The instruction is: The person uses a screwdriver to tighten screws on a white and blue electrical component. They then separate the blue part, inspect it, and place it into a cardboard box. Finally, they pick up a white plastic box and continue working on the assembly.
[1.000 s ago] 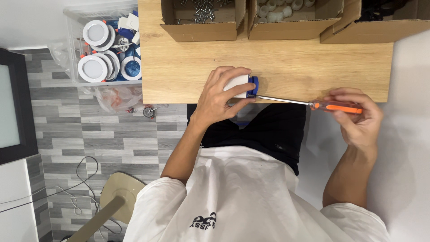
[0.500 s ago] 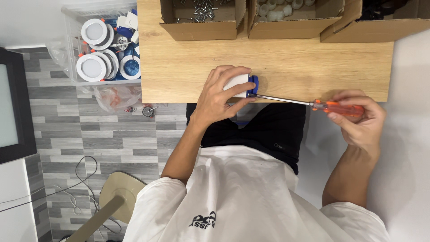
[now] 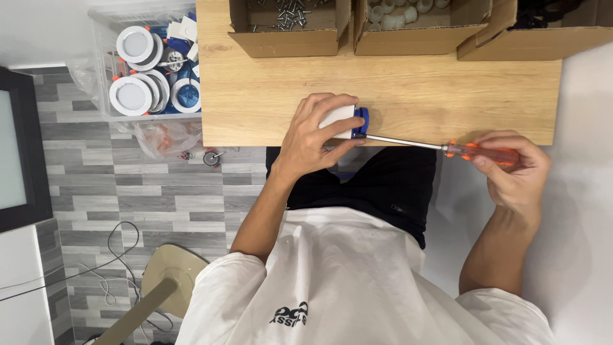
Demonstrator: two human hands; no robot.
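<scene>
**Light fitting clamped at the table edge, screwdriver at its side**

The left hand (image 3: 316, 131) wraps around a small white fitting with a blue back (image 3: 350, 121), pressing it on the near edge of the wooden table (image 3: 447, 96). The blue end pokes out just right of the fingers. A screwdriver (image 3: 440, 147) touches that end; the right hand (image 3: 514, 169) grips its orange handle, well right of the fitting.

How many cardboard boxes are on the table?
3, in a row along the table's far edge: left box with screws, middle box with white parts, right box, partly cut off.
</scene>
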